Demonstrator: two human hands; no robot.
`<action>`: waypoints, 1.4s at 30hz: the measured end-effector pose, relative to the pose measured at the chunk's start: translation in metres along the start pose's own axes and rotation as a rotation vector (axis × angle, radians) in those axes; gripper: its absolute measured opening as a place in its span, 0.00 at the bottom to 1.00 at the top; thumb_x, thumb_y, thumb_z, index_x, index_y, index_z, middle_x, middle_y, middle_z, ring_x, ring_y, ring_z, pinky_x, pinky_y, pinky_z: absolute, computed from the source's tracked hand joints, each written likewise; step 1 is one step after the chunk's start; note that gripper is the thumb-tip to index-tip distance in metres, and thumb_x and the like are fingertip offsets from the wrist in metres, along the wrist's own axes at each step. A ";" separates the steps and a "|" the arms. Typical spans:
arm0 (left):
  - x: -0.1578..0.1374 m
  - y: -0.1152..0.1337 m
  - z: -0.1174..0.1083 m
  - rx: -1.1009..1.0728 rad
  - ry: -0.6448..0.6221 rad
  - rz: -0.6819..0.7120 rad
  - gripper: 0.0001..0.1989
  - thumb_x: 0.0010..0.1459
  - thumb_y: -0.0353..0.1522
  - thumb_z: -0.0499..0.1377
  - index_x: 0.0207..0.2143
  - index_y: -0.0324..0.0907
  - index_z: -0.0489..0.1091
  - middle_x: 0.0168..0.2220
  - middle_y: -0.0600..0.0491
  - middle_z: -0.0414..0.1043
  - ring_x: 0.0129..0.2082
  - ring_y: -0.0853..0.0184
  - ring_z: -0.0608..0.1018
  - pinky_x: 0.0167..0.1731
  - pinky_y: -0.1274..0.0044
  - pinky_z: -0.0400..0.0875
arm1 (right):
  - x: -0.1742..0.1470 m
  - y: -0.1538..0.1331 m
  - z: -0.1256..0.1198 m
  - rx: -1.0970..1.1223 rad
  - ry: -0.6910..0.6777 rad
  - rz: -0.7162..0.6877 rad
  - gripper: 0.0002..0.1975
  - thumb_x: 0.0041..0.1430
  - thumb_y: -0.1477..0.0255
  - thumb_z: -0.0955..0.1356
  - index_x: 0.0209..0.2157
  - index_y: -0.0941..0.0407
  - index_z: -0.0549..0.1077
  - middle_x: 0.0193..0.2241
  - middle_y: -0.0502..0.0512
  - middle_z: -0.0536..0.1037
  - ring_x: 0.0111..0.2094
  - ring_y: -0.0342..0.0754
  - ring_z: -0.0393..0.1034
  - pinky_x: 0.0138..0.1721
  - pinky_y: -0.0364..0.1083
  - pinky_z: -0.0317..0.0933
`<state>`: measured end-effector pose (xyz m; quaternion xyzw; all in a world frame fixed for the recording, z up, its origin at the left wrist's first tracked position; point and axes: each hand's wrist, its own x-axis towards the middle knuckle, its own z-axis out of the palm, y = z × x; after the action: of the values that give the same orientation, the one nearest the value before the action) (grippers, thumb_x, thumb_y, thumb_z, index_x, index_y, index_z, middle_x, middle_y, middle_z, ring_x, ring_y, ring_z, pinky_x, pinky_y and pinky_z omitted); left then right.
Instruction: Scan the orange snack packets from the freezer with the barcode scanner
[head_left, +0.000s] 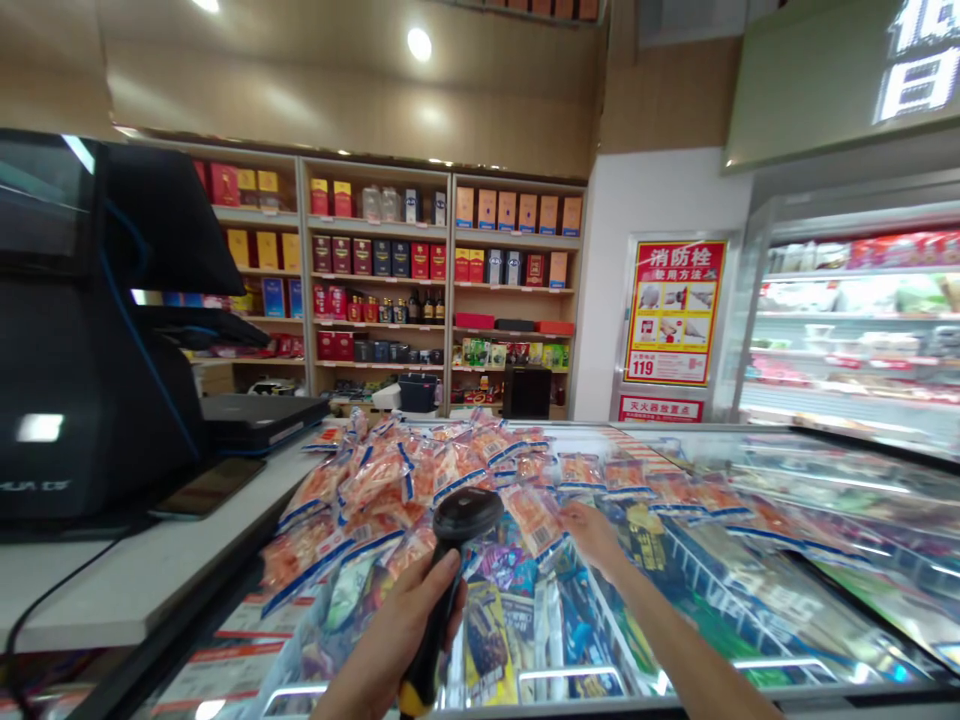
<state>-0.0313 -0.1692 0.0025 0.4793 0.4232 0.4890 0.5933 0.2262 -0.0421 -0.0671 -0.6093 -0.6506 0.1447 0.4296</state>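
Note:
My left hand (409,622) is wrapped round the handle of a black barcode scanner (466,513), whose head points away from me. To its right, my right hand (594,540) grips the edge of a clear packet (531,518) with orange-pink food inside and a blue strip along its lower border. Its fingertips are partly hidden by the packet. Behind the scanner, a heap of similar packets (375,478) lies on the freezer's glass top (315,610). More such packets (679,490) lie in a row to the right.
On the left, a white counter (90,600) carries a black checkout terminal (67,350) and a phone (210,487). Coloured bags (487,640) show under the glass. Shelves of boxes (371,258) stand at the back, with a red notice (677,310) and a display fridge (862,330) to the right.

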 end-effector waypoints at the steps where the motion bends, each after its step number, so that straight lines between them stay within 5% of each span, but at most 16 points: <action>1: 0.000 0.000 0.000 0.005 -0.008 0.010 0.15 0.44 0.43 0.54 0.20 0.40 0.60 0.14 0.58 0.62 0.13 0.77 0.62 0.13 0.83 0.57 | -0.004 0.000 -0.005 0.021 0.060 0.006 0.11 0.45 0.67 0.59 0.24 0.56 0.70 0.22 0.52 0.74 0.27 0.46 0.68 0.29 0.42 0.57; 6: -0.001 0.001 0.006 0.040 -0.074 0.017 0.15 0.45 0.43 0.53 0.20 0.39 0.60 0.15 0.58 0.63 0.13 0.77 0.63 0.15 0.83 0.58 | -0.013 -0.007 -0.033 -0.015 0.436 0.010 0.15 0.45 0.61 0.59 0.24 0.57 0.69 0.23 0.55 0.73 0.27 0.48 0.66 0.30 0.44 0.56; 10: 0.000 -0.001 0.011 0.068 -0.074 0.006 0.16 0.45 0.44 0.53 0.20 0.39 0.61 0.13 0.59 0.62 0.12 0.77 0.62 0.13 0.84 0.57 | -0.014 -0.014 -0.042 -0.037 0.570 -0.030 0.16 0.46 0.60 0.58 0.24 0.58 0.69 0.23 0.56 0.73 0.27 0.47 0.65 0.31 0.44 0.55; 18: 0.001 0.001 0.022 0.071 -0.157 0.035 0.16 0.46 0.43 0.52 0.19 0.40 0.60 0.11 0.60 0.59 0.11 0.77 0.61 0.13 0.84 0.57 | -0.010 -0.014 -0.046 -0.065 0.624 -0.048 0.16 0.47 0.62 0.58 0.25 0.58 0.69 0.23 0.56 0.73 0.27 0.46 0.65 0.30 0.43 0.55; 27: 0.014 -0.002 0.039 0.027 -0.153 -0.042 0.15 0.45 0.43 0.54 0.22 0.39 0.61 0.15 0.58 0.63 0.12 0.78 0.62 0.13 0.84 0.56 | 0.002 0.020 -0.075 -0.153 0.664 -0.023 0.17 0.47 0.61 0.58 0.27 0.59 0.70 0.24 0.57 0.73 0.27 0.47 0.65 0.30 0.43 0.54; 33: 0.016 -0.002 0.050 0.039 -0.226 -0.071 0.15 0.44 0.43 0.54 0.24 0.39 0.62 0.16 0.57 0.64 0.12 0.77 0.63 0.14 0.84 0.56 | 0.001 0.016 -0.063 -0.182 0.676 -0.062 0.17 0.48 0.61 0.58 0.25 0.59 0.69 0.23 0.56 0.72 0.25 0.45 0.63 0.29 0.42 0.54; 42: -0.002 0.008 0.039 -0.039 -0.209 -0.119 0.13 0.44 0.41 0.55 0.24 0.40 0.62 0.17 0.56 0.65 0.13 0.77 0.64 0.15 0.84 0.57 | 0.015 0.017 -0.052 -0.208 0.729 -0.090 0.17 0.49 0.63 0.57 0.27 0.60 0.70 0.24 0.57 0.72 0.27 0.47 0.62 0.31 0.43 0.53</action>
<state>0.0048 -0.1766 0.0170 0.4899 0.3771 0.4086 0.6714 0.2775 -0.0426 -0.0429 -0.6319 -0.4923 -0.1673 0.5747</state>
